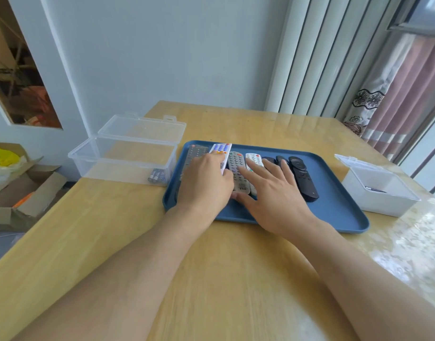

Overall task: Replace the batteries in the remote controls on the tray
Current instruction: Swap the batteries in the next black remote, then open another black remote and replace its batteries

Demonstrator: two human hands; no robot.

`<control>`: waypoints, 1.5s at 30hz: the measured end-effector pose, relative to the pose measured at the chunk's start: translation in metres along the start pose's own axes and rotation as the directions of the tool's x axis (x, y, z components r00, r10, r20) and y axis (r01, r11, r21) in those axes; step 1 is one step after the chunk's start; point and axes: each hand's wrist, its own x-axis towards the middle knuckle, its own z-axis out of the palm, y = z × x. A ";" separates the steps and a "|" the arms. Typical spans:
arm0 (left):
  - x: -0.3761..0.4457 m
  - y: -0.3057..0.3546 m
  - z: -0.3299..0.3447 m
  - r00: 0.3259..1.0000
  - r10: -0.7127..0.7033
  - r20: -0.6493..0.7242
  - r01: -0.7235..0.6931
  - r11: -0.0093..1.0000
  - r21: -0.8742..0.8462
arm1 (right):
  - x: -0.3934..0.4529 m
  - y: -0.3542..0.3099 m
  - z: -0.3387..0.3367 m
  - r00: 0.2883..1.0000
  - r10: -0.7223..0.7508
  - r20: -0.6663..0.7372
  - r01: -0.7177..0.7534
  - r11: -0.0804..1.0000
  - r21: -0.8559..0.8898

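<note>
A blue tray (334, 212) on the wooden table carries several remote controls side by side. My left hand (206, 183) grips a white remote with coloured buttons (221, 150), its far end tilted up off the tray. A dark grey remote (196, 153) lies at the far left, partly under that hand. My right hand (273, 190) rests flat with fingers spread over a grey remote (237, 166), a small white remote (254, 159) and black remotes (303, 178). It holds nothing.
A clear plastic box (122, 158) with its lid open stands left of the tray, with several batteries (157, 177) in its near right corner. A white box (381, 190) with an open lid sits at the right. Cardboard boxes (19, 193) lie on the floor at left.
</note>
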 end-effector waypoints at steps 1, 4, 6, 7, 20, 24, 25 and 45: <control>0.000 -0.001 0.001 1.000 0.015 0.000 -0.015 0.999 0.036 | 0.000 0.000 0.000 1.000 0.001 0.016 -0.001 1.000 0.014; 0.003 -0.004 0.003 0.999 0.050 -0.016 -0.047 0.992 0.119 | 0.001 0.000 0.000 0.999 0.002 0.052 -0.003 0.999 0.033; 0.003 -0.005 0.004 0.998 0.058 -0.010 -0.056 0.988 0.141 | 0.001 0.000 0.000 0.998 0.008 0.068 -0.011 0.999 0.045; 0.002 -0.005 0.005 0.998 0.055 -0.001 -0.055 0.988 0.146 | 0.001 0.001 -0.001 0.997 0.007 0.073 -0.011 0.999 0.049; 0.000 -0.008 0.015 0.972 0.057 0.226 -0.116 0.960 0.255 | 0.000 0.006 0.005 0.993 -0.042 0.115 0.018 0.979 0.202; 0.003 -0.011 0.020 0.956 0.086 0.281 -0.170 0.942 0.290 | 0.000 0.008 0.004 0.992 -0.051 0.117 0.025 0.976 0.217; 0.003 -0.012 0.021 0.955 0.088 0.284 -0.172 0.942 0.287 | -0.001 0.008 0.004 0.991 -0.052 0.122 0.025 0.976 0.216; 0.007 -0.014 0.018 0.978 0.104 0.178 -0.151 0.951 0.271 | -0.001 0.009 0.000 0.996 -0.081 -0.026 0.084 0.983 0.165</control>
